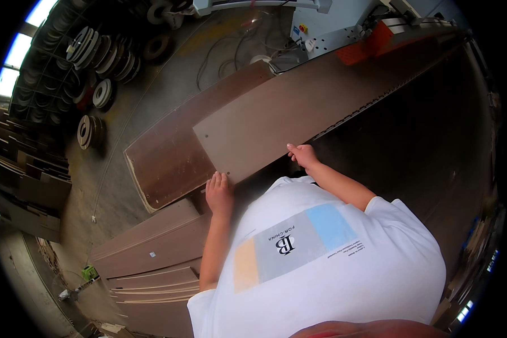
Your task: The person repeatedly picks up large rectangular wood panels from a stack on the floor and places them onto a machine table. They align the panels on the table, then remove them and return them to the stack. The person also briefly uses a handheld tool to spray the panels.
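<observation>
A long flat brown-grey panel (253,121) stretches from in front of me toward the machine at the upper right. Two small dark holes show near its left end. My right hand (303,155) grips the near long edge, thumb on top and the other fingers curled and partly hidden. At the panel's near left corner, my left hand (218,194) rests its outstretched fingers against the edge; its thumb is hidden. Beneath the panel lies a darker brown, worn support board (166,160) with rounded corners.
A grey machine (327,34) with a red guard (366,44) stands at the far right, beside a chain-like track (372,98). Stacked panels (152,242) lie at lower left. Rolls of edging (90,132) and a rack stand far left. Cables (225,56) cross the floor.
</observation>
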`<state>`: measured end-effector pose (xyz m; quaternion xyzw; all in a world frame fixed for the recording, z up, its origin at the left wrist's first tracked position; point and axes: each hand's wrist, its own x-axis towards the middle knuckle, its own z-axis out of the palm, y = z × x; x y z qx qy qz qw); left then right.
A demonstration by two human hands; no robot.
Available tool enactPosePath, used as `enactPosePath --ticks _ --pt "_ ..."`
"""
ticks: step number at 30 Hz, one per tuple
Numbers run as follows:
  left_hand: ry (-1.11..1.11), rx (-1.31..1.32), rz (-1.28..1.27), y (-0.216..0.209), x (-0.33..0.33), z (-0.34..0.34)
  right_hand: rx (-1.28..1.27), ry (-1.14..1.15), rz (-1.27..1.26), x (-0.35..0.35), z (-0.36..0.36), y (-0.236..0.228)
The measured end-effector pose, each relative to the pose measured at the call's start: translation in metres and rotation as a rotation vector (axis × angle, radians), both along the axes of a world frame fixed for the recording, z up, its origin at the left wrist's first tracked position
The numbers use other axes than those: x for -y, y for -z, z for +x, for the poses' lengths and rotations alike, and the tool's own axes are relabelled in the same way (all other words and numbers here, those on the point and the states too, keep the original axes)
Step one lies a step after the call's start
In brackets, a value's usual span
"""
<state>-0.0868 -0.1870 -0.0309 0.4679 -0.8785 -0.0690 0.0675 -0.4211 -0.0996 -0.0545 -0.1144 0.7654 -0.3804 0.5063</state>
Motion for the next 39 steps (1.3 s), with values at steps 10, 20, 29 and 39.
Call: enactPosePath --ticks 10,20,29,39 --pt "0.079 -0.010 -0.061 -0.003 -0.011 -0.090 -0.069 0.215 -0.072 -0.014 -0.077 0.020" --pt "0.136 -0.047 -0.058 -0.003 -0.024 -0.186 -0.112 0.313 -0.112 -0.029 -0.160 0.010" --pt "0.236 0.031 -0.024 -0.002 -0.029 -0.265 -0.205 0.373 -0.110 -0.043 -0.232 0.013" --pt "0.375 -0.167 0.144 -0.026 -0.028 -0.311 0.241 0.015 -0.015 -0.026 -0.174 -0.008"
